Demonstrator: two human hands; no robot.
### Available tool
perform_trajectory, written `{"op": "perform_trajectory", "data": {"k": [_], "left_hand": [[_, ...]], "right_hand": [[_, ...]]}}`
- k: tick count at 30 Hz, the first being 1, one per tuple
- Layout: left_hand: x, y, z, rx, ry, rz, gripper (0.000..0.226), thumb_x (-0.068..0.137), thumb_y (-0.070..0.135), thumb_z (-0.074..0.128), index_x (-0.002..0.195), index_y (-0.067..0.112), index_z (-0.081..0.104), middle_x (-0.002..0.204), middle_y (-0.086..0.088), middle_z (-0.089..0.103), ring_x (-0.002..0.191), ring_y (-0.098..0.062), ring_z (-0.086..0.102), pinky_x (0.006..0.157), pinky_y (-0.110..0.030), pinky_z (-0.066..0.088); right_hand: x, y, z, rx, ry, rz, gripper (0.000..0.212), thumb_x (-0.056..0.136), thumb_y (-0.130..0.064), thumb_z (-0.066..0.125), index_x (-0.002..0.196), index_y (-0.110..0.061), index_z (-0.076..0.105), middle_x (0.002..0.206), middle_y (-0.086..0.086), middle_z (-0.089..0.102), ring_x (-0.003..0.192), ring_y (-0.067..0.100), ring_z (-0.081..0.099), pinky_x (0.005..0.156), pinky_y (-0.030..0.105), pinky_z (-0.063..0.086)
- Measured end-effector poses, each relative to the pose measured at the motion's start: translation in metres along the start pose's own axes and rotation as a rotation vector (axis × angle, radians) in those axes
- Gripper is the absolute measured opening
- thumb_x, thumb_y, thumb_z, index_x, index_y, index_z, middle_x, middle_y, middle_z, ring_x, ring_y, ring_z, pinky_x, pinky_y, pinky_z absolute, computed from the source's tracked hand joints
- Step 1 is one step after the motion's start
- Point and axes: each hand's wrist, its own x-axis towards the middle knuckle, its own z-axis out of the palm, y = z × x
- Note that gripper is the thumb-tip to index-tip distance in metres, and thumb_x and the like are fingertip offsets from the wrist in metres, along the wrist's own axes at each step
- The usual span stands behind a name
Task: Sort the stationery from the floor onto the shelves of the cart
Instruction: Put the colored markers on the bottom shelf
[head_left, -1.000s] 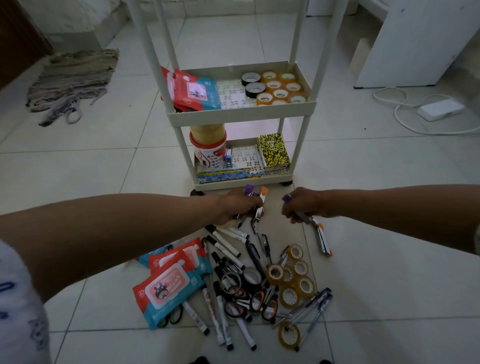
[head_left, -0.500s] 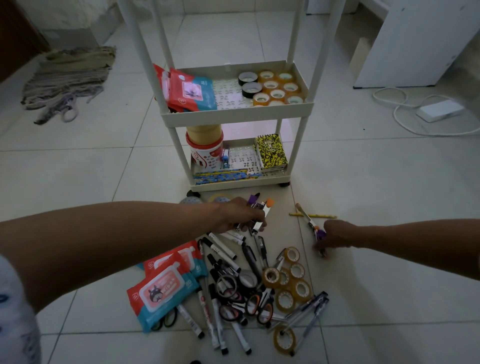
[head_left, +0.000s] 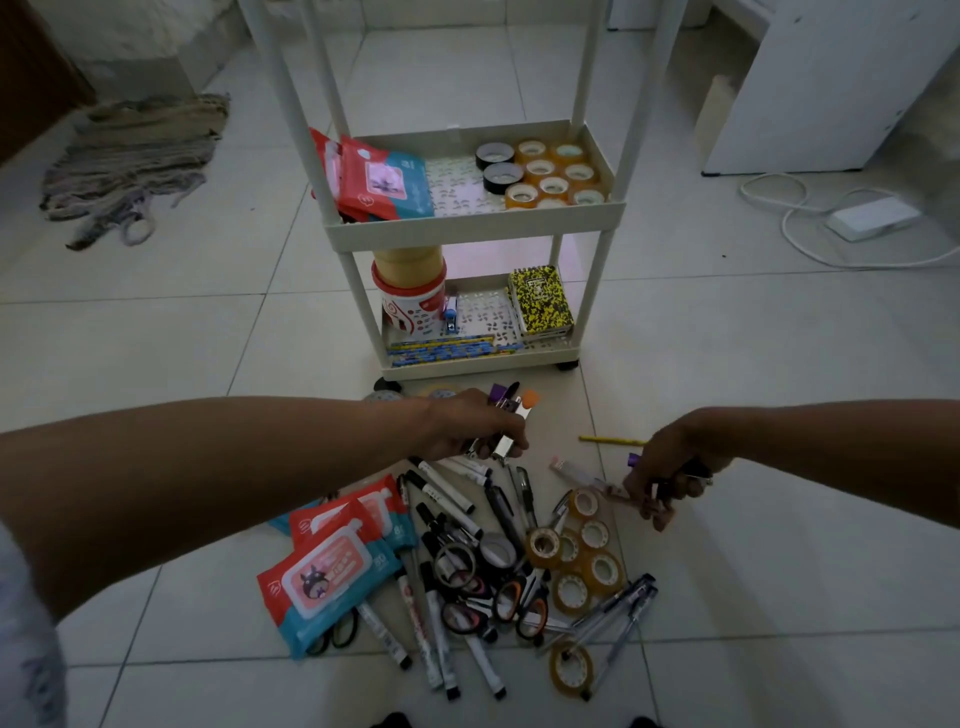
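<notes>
A white cart stands ahead; its middle shelf holds wipe packs and tape rolls, its bottom shelf a tub, pencils and a yellow notebook. On the floor lies a pile of markers, scissors, tape rolls, pens and wipe packs. My left hand grips a bundle of utility knives with purple and orange ends above the pile. My right hand is low at the pile's right edge, its fingers curled round a purple-ended knife and more small items.
A yellow pencil lies on the tiles between the hands. A rag heap is at far left, a white cabinet and a power strip with cable at far right. Bare tiles surround the cart.
My right hand dropped from beside the left hand to the floor at the right, gathered knives there and has lifted slightly. My left hand stayed with its bundle.
</notes>
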Motion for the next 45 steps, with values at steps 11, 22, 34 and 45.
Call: {"op": "perform_trajectory", "data": {"k": [11,22,34,45], "left_hand": [[-0.018,0.009,0.0,0.111,-0.012,-0.007,0.014,0.085,0.013,0.072,0.093,0.001,0.069,0.088,-0.014,0.07,0.06,-0.014,0.057,0.05,-0.022,0.04],[-0.023,0.011,0.001,0.065,0.025,-0.025,0.034,0.086,0.019,0.073,0.11,-0.005,0.067,0.097,-0.017,0.076,0.077,-0.021,0.074,0.049,-0.023,0.041],[-0.027,0.016,0.01,-0.006,0.241,0.298,0.013,0.098,0.024,0.061,0.098,0.012,0.058,0.101,-0.017,0.068,0.089,-0.021,0.071,0.048,-0.014,0.045],[-0.022,0.02,0.013,-0.003,0.158,0.217,0.04,0.101,0.04,0.05,0.113,0.005,0.063,0.106,-0.016,0.071,0.078,-0.026,0.071,0.047,-0.021,0.038]], "right_hand": [[-0.04,-0.013,-0.021,0.14,-0.127,-0.179,0.045,0.094,-0.038,0.063,0.123,-0.004,0.068,0.074,-0.002,0.054,0.047,0.005,0.029,0.044,0.016,0.028],[-0.058,-0.041,-0.026,0.234,0.005,-0.45,0.047,0.088,-0.048,0.07,0.117,-0.011,0.072,0.071,-0.002,0.052,0.05,0.007,0.027,0.045,0.018,0.029],[-0.053,-0.053,-0.023,0.274,0.111,-0.491,0.04,0.085,-0.044,0.074,0.112,-0.014,0.075,0.074,-0.003,0.057,0.054,0.006,0.04,0.046,0.017,0.036],[-0.043,-0.073,-0.009,0.652,0.189,-0.763,0.035,0.083,-0.023,0.078,0.113,-0.008,0.073,0.095,0.006,0.073,0.064,0.005,0.054,0.051,0.013,0.042]]}}
